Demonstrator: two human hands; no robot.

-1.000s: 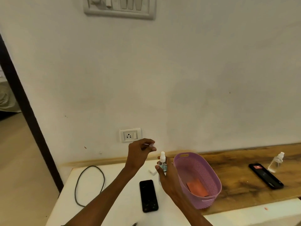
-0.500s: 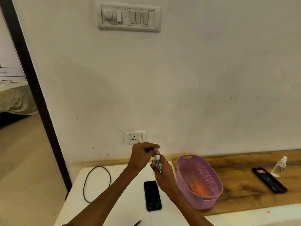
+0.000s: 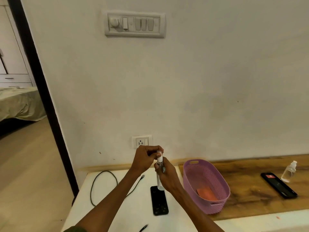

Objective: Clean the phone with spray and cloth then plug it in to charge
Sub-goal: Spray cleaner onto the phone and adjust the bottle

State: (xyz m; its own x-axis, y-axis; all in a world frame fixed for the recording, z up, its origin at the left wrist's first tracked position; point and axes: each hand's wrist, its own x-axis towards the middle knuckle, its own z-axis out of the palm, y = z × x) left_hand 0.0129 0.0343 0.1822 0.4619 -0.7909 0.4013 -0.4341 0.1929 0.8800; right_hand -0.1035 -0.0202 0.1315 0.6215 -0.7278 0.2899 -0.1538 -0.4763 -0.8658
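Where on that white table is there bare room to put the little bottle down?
Bare white top lies between the cable loop and the phone. On the wooden counter, a patch is free between the purple basket and the second phone. It is crowded between phone and basket.

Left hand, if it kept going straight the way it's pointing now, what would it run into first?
The left hand reaches up and away toward the wall, fingers on the top of the spray bottle held by the right hand. Straight on, it would likely meet the wall socket just beyond, though depth is unclear.
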